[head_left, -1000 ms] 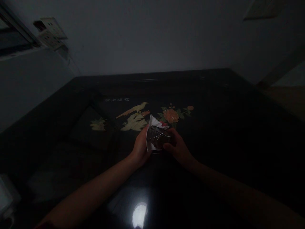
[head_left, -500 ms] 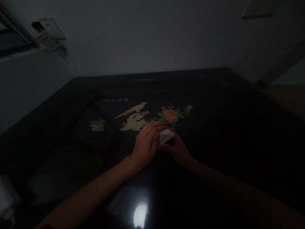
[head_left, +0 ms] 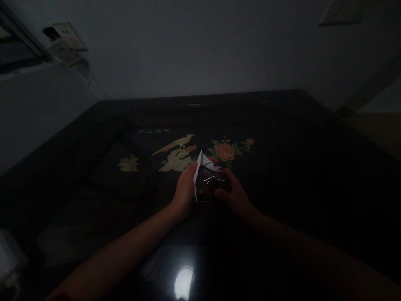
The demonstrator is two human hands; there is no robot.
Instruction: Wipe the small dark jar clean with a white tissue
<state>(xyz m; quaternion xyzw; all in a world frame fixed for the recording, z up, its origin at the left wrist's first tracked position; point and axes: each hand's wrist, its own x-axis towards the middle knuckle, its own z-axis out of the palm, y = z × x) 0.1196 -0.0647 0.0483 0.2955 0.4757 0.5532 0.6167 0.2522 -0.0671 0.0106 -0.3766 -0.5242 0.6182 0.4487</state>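
Close to the middle of the view, my left hand [head_left: 184, 189] is closed on a white tissue [head_left: 205, 162], whose crumpled edge stands up along the fingers. The tissue lies against the left and far sides of a dark, shiny object [head_left: 209, 184] with thin bright glints; it may be see-through, but its kind is too dim to tell. From the right, my right hand [head_left: 233, 193] grips this object between thumb and fingers. Both hands are above a glossy black table [head_left: 269, 234]. The fingertips of my left hand are mostly behind the tissue.
Inlaid pictures of a bird [head_left: 178, 144] and a peony [head_left: 224, 151] decorate the tabletop, with pale characters beside them. Wall sockets [head_left: 67, 42] are at upper left. A pale object [head_left: 8, 255] sits at the left edge. The wall [head_left: 200, 50] borders the table's far side.
My left hand has shifted slightly left and tilted back from over the object, with the tissue now spread upright. More of the dark object shows. My right hand has barely moved.
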